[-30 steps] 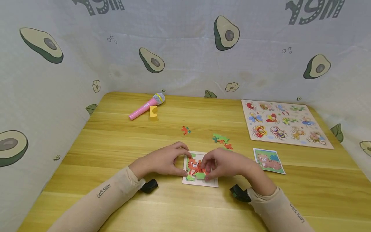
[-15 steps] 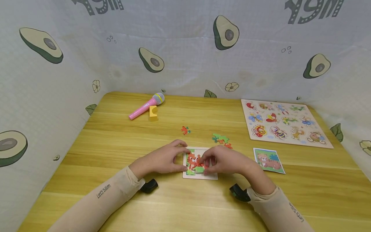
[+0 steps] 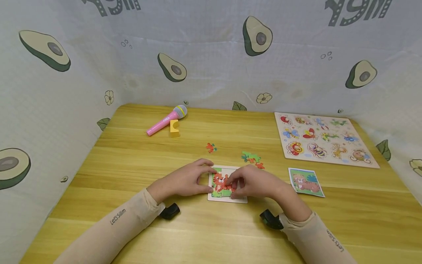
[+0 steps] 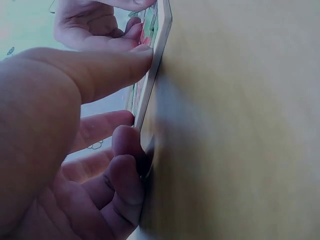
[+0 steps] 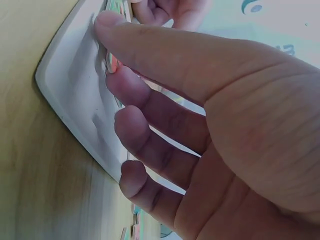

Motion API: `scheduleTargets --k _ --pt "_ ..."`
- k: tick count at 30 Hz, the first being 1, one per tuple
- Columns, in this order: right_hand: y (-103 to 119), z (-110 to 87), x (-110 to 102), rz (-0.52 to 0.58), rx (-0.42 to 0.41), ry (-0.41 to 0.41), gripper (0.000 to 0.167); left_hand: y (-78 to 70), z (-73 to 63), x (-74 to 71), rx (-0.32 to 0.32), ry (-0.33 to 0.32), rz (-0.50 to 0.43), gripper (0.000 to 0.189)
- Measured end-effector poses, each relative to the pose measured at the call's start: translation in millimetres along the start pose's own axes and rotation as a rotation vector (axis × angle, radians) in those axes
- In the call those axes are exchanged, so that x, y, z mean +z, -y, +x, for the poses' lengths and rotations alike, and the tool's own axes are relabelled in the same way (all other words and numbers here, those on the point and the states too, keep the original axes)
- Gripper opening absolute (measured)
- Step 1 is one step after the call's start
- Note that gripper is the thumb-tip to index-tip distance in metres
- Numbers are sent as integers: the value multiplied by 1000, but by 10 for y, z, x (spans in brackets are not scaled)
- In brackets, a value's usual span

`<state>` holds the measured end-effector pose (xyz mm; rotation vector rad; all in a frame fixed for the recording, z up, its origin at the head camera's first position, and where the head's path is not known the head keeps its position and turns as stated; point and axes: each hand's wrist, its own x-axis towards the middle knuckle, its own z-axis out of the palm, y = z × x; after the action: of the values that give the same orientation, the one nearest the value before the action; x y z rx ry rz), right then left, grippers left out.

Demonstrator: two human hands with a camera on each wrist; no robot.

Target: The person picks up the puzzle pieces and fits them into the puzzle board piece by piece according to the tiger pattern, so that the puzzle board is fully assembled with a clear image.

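The right hand [image 3: 258, 181] pinches a green-and-orange puzzle piece [image 3: 225, 192] between thumb and forefinger, over the lower part of a small tray [image 3: 219, 199]. The left hand [image 3: 186, 181] touches the tray's left side, thumb and forefinger extended and spread apart, its other fingers bent.

If the piece's outline is slightly out of line with its neighbours, pressing could leave it proud or lift those beside it. The left hand's touch looks light, so a hard sideways push might skid the tray across the smooth surface [image 3: 132, 157]. The loose cluster of pieces [image 3: 251, 157] lies just beyond the right hand's knuckles, where a wide swing could scatter it; the lone clump [image 3: 211, 147] farther left seems safer.

The right hand covers much of the tray's right half, so whether the piece sits flush is unclear. The left wrist view is soft and shows the tray nearly edge-on; the right wrist view cuts the piece off at the top.
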<state>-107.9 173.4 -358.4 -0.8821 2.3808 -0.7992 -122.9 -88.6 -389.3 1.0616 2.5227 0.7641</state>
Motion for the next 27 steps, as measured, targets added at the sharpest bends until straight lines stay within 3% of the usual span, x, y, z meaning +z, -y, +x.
scheduleTargets --k 10,20,27 --pt "-15 3 -2 -14 9 19 24 -6 6 -10 -4 4 -4 55" --pt "-3 50 65 -45 -85 -16 14 -6 2 -17 0 2 -6 54" --pt "12 63 82 -59 -78 -33 12 -12 -7 -23 6 -11 22 51"
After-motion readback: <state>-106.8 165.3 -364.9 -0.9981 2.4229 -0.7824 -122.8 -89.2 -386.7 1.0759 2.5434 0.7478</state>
